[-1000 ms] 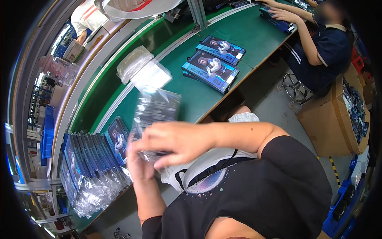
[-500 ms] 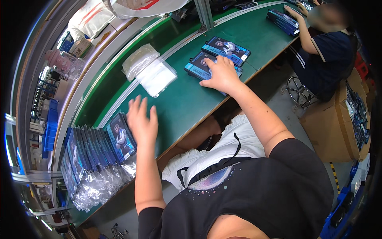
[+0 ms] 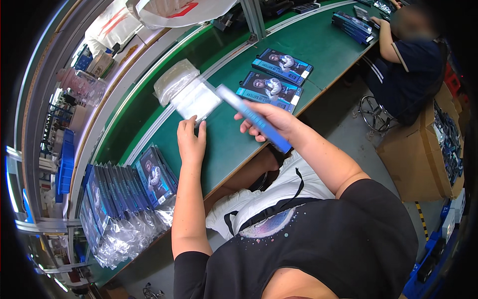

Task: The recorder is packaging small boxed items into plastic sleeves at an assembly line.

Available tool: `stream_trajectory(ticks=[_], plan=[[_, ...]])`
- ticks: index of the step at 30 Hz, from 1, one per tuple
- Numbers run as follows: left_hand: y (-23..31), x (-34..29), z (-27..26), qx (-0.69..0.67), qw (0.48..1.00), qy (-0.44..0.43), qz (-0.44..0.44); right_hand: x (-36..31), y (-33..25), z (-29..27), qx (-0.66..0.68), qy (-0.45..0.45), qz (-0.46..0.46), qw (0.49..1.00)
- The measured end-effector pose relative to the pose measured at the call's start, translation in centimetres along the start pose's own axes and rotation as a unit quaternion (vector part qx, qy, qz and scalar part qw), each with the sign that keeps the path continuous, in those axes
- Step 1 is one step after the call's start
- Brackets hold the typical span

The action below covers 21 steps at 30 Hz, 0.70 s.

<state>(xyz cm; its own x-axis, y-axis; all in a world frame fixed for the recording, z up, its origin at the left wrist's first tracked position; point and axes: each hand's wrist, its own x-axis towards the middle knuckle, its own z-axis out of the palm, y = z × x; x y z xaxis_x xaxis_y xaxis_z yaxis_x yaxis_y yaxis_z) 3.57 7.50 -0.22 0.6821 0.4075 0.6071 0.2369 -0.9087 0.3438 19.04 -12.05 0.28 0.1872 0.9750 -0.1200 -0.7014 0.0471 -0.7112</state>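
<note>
My right hand (image 3: 271,122) grips a slim blue box (image 3: 264,127), raised above the bench and turned edge-on, slightly blurred. Fingers apart, my left hand (image 3: 191,142) has its tips at the near corner of a pile of clear plastic bags (image 3: 196,102); whether it touches the top bag I cannot tell. Beyond the right hand, two groups of flat blue boxes lie face up side by side, a nearer box (image 3: 271,89) and a farther box (image 3: 284,64). Left of my left hand, several blue boxes in clear bags (image 3: 119,189) stand in a leaning row.
The green bench (image 3: 224,159) curves away to the upper right. There a co-worker (image 3: 411,65) sits by another stack of boxes (image 3: 352,26). A metal post (image 3: 254,20) rises at the bench's back. A large carton (image 3: 413,149) full of packages stands on the floor at right.
My right hand has lifted a box off the nearer group and brought it toward me. The left hand has moved right, from beside the bagged row to the plastic bags.
</note>
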Motion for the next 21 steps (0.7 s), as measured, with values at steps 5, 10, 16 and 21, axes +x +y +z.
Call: stream_trajectory(ticks=[5,10,16,21], plan=[[0.1,-0.3,-1.5,-0.053,0.998,-0.026,-0.02,1.4,0.7,1.7,-0.036,-0.085,0.062,0.994],[-1.1,-0.5,-2.2,-0.089,0.995,-0.035,0.015,5.4,2.0,1.4,-0.091,-0.107,0.071,0.988],[-0.9,-0.6,-4.1,-0.296,0.877,-0.109,-0.362,4.3,0.5,0.4,-0.15,-0.1,0.071,0.981],[-0.7,-1.3,-4.4,-0.316,0.866,-0.148,-0.357,3.8,1.6,0.8,-0.161,-0.028,0.01,0.987]])
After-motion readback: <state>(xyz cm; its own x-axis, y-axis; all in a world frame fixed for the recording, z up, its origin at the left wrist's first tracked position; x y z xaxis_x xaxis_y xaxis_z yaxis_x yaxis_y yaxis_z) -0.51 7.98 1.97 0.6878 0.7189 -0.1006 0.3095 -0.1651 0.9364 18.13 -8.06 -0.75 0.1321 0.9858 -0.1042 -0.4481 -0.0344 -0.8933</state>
